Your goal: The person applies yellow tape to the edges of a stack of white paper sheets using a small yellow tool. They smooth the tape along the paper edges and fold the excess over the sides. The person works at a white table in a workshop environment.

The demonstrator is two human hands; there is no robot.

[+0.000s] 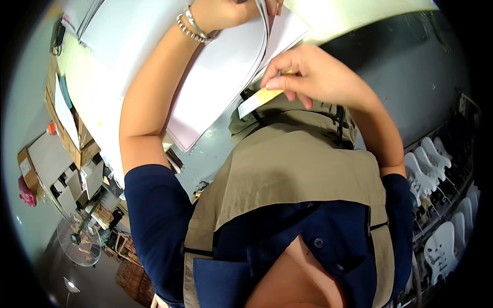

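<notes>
At the top of the head view, my left hand has its fingers curled at the raised edge of a stack of large white paper sheets. The lifted sheets bend upward, and part of the grip is cut off by the frame's edge. Lower and to the right, my right hand pinches a flat yellow strip with a pale grey-white end. Its exact kind is unclear. The strip points down and left, close to the stack's right edge and above my tan apron. Pinkish sheets show under the white ones.
A pale table bears the paper. Cardboard boxes stand at the left, with a standing fan below them. White guitar-shaped bodies hang on racks at the right. Grey floor lies beyond the table's edge.
</notes>
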